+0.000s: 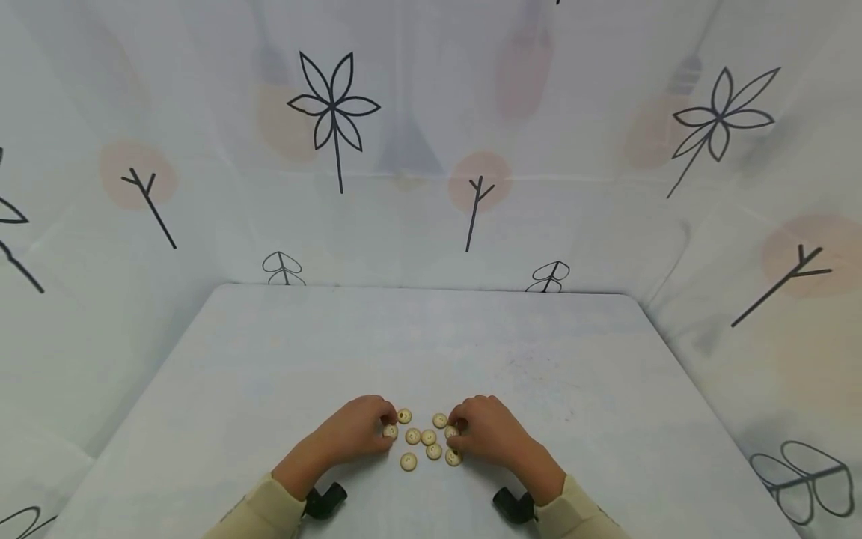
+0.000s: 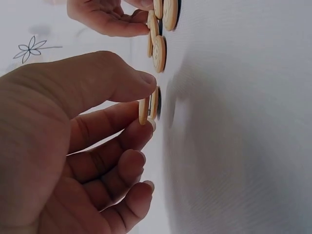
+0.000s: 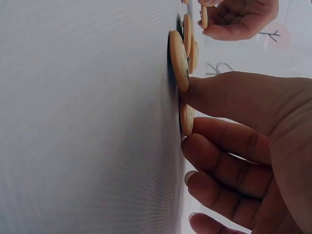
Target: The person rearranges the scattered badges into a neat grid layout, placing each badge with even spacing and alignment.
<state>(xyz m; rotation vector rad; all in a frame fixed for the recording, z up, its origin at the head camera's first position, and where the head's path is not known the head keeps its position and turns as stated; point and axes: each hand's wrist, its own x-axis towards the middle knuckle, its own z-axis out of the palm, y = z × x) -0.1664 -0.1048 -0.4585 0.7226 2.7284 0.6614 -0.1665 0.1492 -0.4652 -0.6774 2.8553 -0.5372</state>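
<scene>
Several small round pale wooden discs with dark marks on their faces lie in a loose group on the white tabletop, among them a disc [image 1: 408,462] at the near left. My left hand [image 1: 364,427] pinches one wooden disc [image 2: 143,111] between thumb and fingers, tipped on edge close over the table, with another disc [image 2: 154,103] right behind it. From the other side, my right hand [image 1: 486,428] has thumb and index finger at opposite edges of a wooden disc [image 3: 186,117] at the tabletop. Beside its thumb lies another disc [image 3: 179,61].
The white table [image 1: 417,337] stretches away from the hands to a back edge. A pale curtain [image 1: 417,224] with printed plants encloses it behind and at both sides. Black wrist devices [image 1: 326,501] sit below both hands, at the cream sleeves [image 1: 266,509].
</scene>
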